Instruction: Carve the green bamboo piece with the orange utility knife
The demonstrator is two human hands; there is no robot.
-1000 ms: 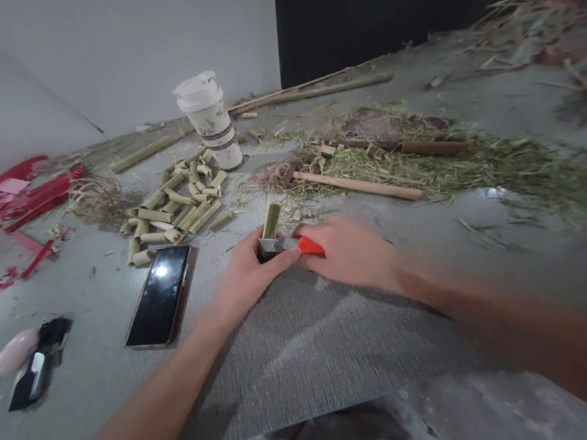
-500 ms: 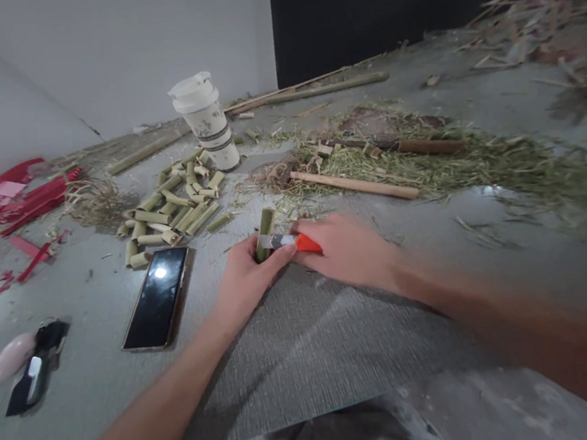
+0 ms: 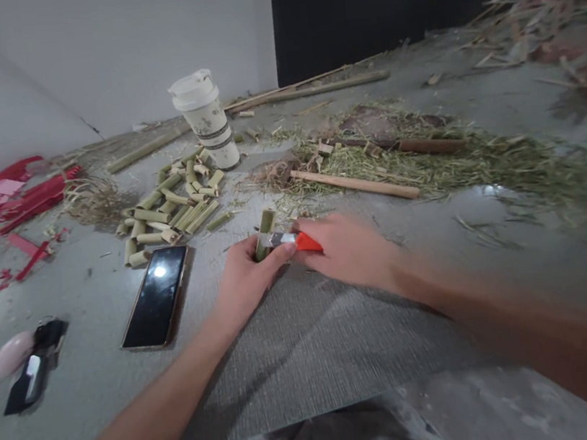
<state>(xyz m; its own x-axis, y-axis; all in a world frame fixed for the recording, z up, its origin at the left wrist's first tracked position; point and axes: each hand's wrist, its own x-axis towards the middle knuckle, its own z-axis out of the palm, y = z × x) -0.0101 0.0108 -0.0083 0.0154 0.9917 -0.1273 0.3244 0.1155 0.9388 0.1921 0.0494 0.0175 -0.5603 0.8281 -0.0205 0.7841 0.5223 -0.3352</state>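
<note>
My left hand [image 3: 244,278] is closed round a short green bamboo stick [image 3: 265,227] that stands tilted on the grey mat [image 3: 313,363]. My right hand [image 3: 349,248] is closed on an orange-handled utility knife [image 3: 296,240]. The knife's metal blade lies across the stick, just below its top. The thumb of my left hand rests by the blade. Both hands meet at the mat's far edge.
A black phone [image 3: 155,296] lies left of the hands. Behind it are a heap of cut bamboo pieces [image 3: 171,204] and a white lidded cup [image 3: 206,119]. Green shavings and long sticks [image 3: 354,184] spread to the right. Red scraps [image 3: 11,198] and a key fob [image 3: 35,365] lie at left.
The bamboo stick has sunk lower in my left hand and tilted a little. Both hands have stayed almost in place.
</note>
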